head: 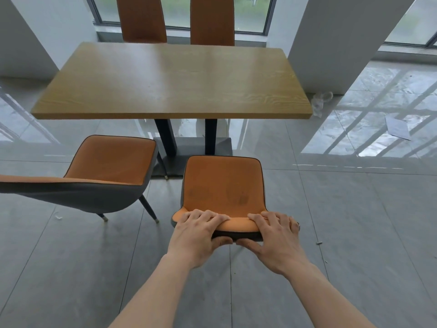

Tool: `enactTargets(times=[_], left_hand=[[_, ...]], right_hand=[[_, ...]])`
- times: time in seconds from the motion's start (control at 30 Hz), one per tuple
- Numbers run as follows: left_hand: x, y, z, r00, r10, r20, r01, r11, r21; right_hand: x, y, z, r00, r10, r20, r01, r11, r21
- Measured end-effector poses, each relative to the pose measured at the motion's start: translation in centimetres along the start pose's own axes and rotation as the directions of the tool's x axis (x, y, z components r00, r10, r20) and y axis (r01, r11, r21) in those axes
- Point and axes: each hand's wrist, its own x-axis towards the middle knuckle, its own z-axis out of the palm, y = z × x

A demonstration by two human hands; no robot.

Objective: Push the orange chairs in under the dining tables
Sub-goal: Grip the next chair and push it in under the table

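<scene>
Both hands grasp the top edge of the backrest of one orange chair (223, 188): the left hand (198, 235) and the right hand (274, 237) lie side by side, fingers (205, 217) folded over the orange front of the backrest and thumbs pressed on its dark rear side. This chair stands directly ahead of the hands, its seat pointing at the tabletop (172, 81), but the seat is not yet under it; the front edge is near the dark table base (194, 147), with open floor (331, 209) between. To the left of the hands a second orange chair (111, 166) stands turned at an angle, also outside the table. Beyond the tabletop, far from the hands, two more chair backs (142, 17) stand close to the far edge. I judge the push is only starting. The risks are these: the glossy floor looks slippery, so an uneven push from one hand can turn the chair and send it against the black table posts (210, 136) or the base plate. The chair legs are hidden, so I cannot tell how they line up with the base. The grip is high on the backrest, so a hard push can tip the chair forward rather than slide it. The neighbour chair is near on the left and could be knocked.
</scene>
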Motion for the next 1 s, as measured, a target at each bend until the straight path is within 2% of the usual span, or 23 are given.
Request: enactTargets(times=[0.67,0.8,1.0], left_hand=[[3.6,1.5,-0.3,0.997,-0.081,-0.014,0.082,0.996,0.046],[3.3,2.6,-0.6,0.98,-0.192,0.049,0.186,0.977,0.109],[1.3,4.2,-1.3,0.96,-0.281,-0.016,0.281,0.956,0.089]], right_hand=[[4.0,2.5,-1.6,0.998,-0.056,-0.013,0.056,0.998,0.025],[3.6,2.2,-1.9,1.0,-0.02,0.007,0.02,0.999,0.027],[1.9,1.7,-2.5,1.0,-0.016,0.019,0.016,1.0,0.007]])
